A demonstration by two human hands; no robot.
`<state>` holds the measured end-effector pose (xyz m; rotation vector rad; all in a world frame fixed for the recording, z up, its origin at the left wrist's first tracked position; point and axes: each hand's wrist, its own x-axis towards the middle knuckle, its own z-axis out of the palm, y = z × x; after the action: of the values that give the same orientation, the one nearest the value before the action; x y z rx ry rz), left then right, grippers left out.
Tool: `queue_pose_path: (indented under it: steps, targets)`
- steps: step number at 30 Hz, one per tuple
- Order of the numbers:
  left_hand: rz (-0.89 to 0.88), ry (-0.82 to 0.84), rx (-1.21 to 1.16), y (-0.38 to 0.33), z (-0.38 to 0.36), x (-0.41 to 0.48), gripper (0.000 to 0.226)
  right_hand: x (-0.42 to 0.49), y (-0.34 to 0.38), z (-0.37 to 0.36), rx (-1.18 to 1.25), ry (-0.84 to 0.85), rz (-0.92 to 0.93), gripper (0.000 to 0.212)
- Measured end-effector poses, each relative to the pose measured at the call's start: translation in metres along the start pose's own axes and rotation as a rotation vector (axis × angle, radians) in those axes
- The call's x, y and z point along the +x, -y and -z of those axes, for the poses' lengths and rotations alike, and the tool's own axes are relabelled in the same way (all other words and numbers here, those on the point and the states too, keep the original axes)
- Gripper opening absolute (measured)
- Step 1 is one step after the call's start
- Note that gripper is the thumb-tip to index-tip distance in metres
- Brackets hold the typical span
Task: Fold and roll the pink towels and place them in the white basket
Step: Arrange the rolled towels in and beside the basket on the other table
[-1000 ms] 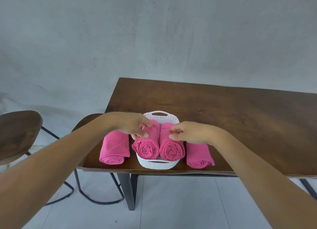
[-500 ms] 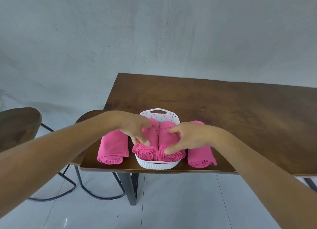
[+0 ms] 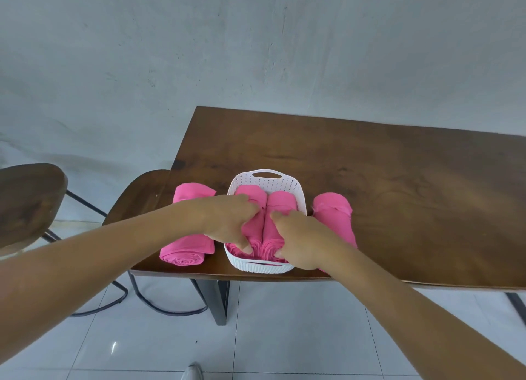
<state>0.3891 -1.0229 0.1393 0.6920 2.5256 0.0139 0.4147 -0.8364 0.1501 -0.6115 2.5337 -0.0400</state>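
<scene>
A white perforated basket (image 3: pixel 267 181) sits near the front edge of the brown table (image 3: pixel 370 186). Two rolled pink towels lie side by side inside it: the left roll (image 3: pixel 252 225) and the right roll (image 3: pixel 280 208). My left hand (image 3: pixel 227 223) grips the left roll, fingers over its top and thumb at its near end. My right hand (image 3: pixel 299 234) grips the right roll the same way. A third rolled towel (image 3: pixel 187 245) lies on the table left of the basket. A fourth (image 3: pixel 336 217) lies right of it, partly behind my right arm.
Two dark wooden stools (image 3: pixel 28 203) (image 3: pixel 139 197) with black metal legs stand left of the table. A grey wall rises behind. White floor tiles lie below, with the tip of a shoe (image 3: pixel 192 372) at the bottom edge.
Both hands pushed the two rolls lower into the basket, and their spiral ends now sit below the front rim. My view tilted further down.
</scene>
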Motion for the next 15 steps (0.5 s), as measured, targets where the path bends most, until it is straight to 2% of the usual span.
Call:
queue_pose_path:
  steps: [2,5,7,9,11,13,15]
  targets:
    - [0.014,0.005,0.031,-0.005,-0.002,0.0,0.081,0.003,0.004,-0.001,0.007,0.02,-0.012,0.069]
    - [0.023,0.008,0.037,-0.011,-0.002,0.002,0.079,0.002,0.01,0.015,0.017,0.154,-0.015,0.061]
    - [0.014,0.058,-0.072,-0.007,0.01,0.0,0.079,0.002,0.008,0.039,0.091,0.247,-0.024,0.062]
    - [0.027,0.141,-0.215,0.0,0.027,-0.002,0.082,0.004,0.004,0.06,0.175,0.266,-0.073,0.067]
    - [0.03,0.168,-0.257,0.009,0.035,0.002,0.088,0.011,-0.003,0.066,0.202,0.252,-0.115,0.08]
    - [0.037,0.167,-0.217,0.014,0.033,0.01,0.1,0.019,-0.007,0.061,0.217,0.261,-0.116,0.094]
    - [0.045,0.161,-0.155,0.013,0.026,0.016,0.105,0.024,-0.009,0.053,0.221,0.278,-0.122,0.095]
